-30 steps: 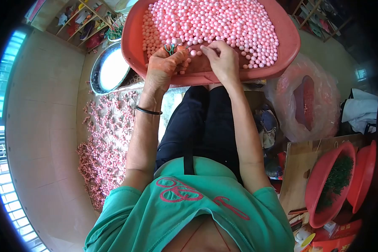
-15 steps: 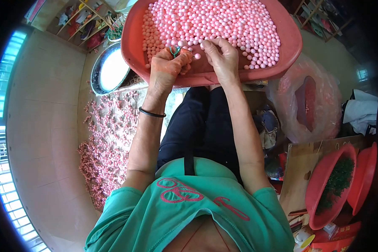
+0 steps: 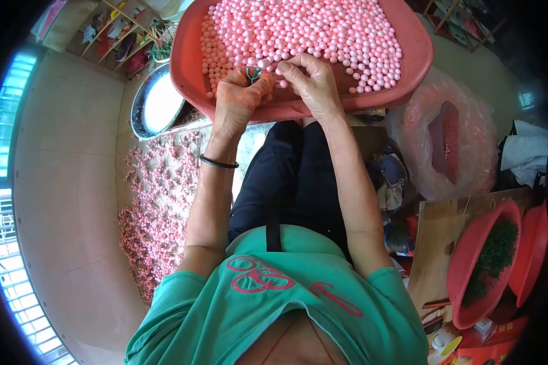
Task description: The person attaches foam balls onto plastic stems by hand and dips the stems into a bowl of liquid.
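Note:
A red tub [image 3: 423, 52] holds a mass of pink beads [image 3: 310, 27] in front of me. Over its near edge, my left hand [image 3: 245, 91] is closed round thin green stems [image 3: 253, 74], with pink beads on and beside its fingers. Orange-red stains cover that hand, and a black band circles the wrist. Close to its right, my right hand [image 3: 310, 82] pinches a pink bead [image 3: 281, 69] between thumb and fingertips. The fingertips of the two hands are nearly touching.
At left are a bowl of white material [image 3: 163, 102] and many pink-beaded stems [image 3: 158, 225] spread below. To the right stand a clear plastic bag [image 3: 481, 143], a cardboard sheet [image 3: 435, 243] and a red basin of greenery [image 3: 460, 274].
My right hand has moved left, bringing its bead close to the left hand. The view has shifted slightly, and the tub sits a little further left and up.

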`<state>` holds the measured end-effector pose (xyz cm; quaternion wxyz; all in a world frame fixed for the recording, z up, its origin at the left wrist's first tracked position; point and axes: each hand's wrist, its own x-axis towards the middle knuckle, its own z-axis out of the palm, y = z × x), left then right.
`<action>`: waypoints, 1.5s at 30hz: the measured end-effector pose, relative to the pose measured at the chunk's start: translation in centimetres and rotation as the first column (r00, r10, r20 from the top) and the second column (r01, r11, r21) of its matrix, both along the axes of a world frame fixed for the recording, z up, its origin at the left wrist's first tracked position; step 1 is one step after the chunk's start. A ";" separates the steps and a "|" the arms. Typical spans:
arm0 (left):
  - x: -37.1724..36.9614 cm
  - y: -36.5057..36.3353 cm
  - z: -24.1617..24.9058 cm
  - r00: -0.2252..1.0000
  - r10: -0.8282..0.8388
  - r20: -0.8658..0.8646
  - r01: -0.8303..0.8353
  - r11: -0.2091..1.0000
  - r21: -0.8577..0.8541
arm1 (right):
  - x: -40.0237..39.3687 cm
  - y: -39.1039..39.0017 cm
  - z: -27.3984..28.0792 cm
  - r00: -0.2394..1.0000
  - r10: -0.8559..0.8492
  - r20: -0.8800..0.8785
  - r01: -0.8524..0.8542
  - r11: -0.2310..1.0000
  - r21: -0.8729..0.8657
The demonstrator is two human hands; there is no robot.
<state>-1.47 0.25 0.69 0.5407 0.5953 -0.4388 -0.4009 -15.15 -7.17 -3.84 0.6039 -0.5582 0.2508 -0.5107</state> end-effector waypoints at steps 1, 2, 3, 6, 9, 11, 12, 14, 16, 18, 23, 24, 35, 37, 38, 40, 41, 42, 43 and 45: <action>0.1 -0.1 -0.2 1.000 -0.001 0.010 0.000 1.000 0.003 | 0.1 0.0 -0.2 0.999 -0.031 0.014 0.031 1.000 -0.006; 0.3 -0.2 -0.4 1.000 0.000 0.019 -0.001 1.000 0.007 | 0.1 -0.2 -0.4 0.999 -0.024 0.043 0.023 0.999 0.035; 0.2 -0.2 -0.5 1.000 0.002 -0.002 -0.002 1.000 -0.004 | 0.1 -0.3 -0.5 0.997 -0.019 0.072 0.014 0.997 0.076; 0.0 -0.1 -0.5 1.000 -0.008 -0.017 0.008 1.000 -0.019 | 0.2 -0.3 -0.7 0.998 -0.031 0.055 0.029 0.999 0.041; 0.0 0.0 -0.4 0.999 -0.024 0.024 0.025 1.000 -0.011 | 0.1 0.0 0.0 0.999 0.019 0.041 -0.020 1.000 0.023; 0.4 -0.2 -0.9 1.000 -0.025 0.011 0.026 0.999 -0.031 | 0.0 0.2 0.5 0.998 0.052 0.029 -0.053 0.998 0.032; 0.2 -0.1 -0.7 1.000 -0.018 0.014 0.018 0.999 -0.032 | -0.1 0.3 0.6 0.998 0.054 0.013 -0.055 0.998 0.029; -0.2 0.1 -0.1 1.000 -0.004 0.021 0.004 0.999 -0.032 | -0.1 0.3 0.6 0.998 0.059 -0.008 -0.059 0.998 0.025; -0.2 0.0 -0.3 1.000 0.000 0.027 0.001 0.999 -0.034 | -0.1 0.2 0.6 0.998 0.065 -0.015 -0.065 0.998 0.022; -0.2 0.0 -0.3 0.999 0.001 0.034 0.000 1.000 -0.031 | 0.0 0.2 0.4 0.997 0.079 0.010 -0.079 0.996 0.041; 0.1 -0.2 -0.9 0.999 0.000 0.040 0.002 0.999 -0.035 | 0.0 0.3 0.6 0.992 0.109 0.061 -0.114 0.990 0.079; 0.1 -0.2 -0.8 0.999 0.006 0.037 -0.005 0.999 -0.034 | 0.1 0.3 0.5 0.993 0.106 0.057 -0.110 0.991 0.074; 0.2 -0.4 -0.9 0.998 -0.043 -0.047 0.041 0.999 -0.036 | 1.0 0.4 -0.5 0.990 -0.120 -0.077 0.108 0.984 -0.139; 0.5 -0.3 -0.7 0.994 -0.085 -0.067 0.085 0.996 -0.005 | 1.0 0.3 -0.5 0.993 -0.121 -0.008 0.120 0.988 -0.096; 0.6 -0.2 -0.5 0.991 -0.108 -0.078 0.109 0.994 0.009 | 1.0 0.3 -0.5 0.991 -0.130 -0.014 0.128 0.988 -0.091; 1.4 -0.1 -0.4 0.980 -0.182 -0.084 0.184 0.983 0.020 | 0.9 0.4 -0.4 0.988 -0.150 -0.029 0.147 0.986 -0.080; 1.6 -0.1 -0.3 0.972 -0.217 -0.089 0.220 0.975 0.027 | 0.7 0.3 -0.4 0.989 -0.146 -0.028 0.144 0.988 -0.063; 1.6 -0.1 -0.1 0.960 -0.242 -0.138 0.247 0.969 0.014 | 0.6 0.3 -0.3 0.990 -0.141 -0.029 0.139 0.989 -0.046; 1.6 0.0 0.3 0.951 -0.249 -0.184 0.257 0.966 0.022 | 0.6 0.3 -0.3 0.991 -0.134 -0.030 0.133 0.991 -0.028; 1.6 0.2 0.9 0.926 -0.257 -0.276 0.276 0.960 0.034 | 0.6 0.4 0.0 0.994 -0.103 0.047 0.102 0.995 0.014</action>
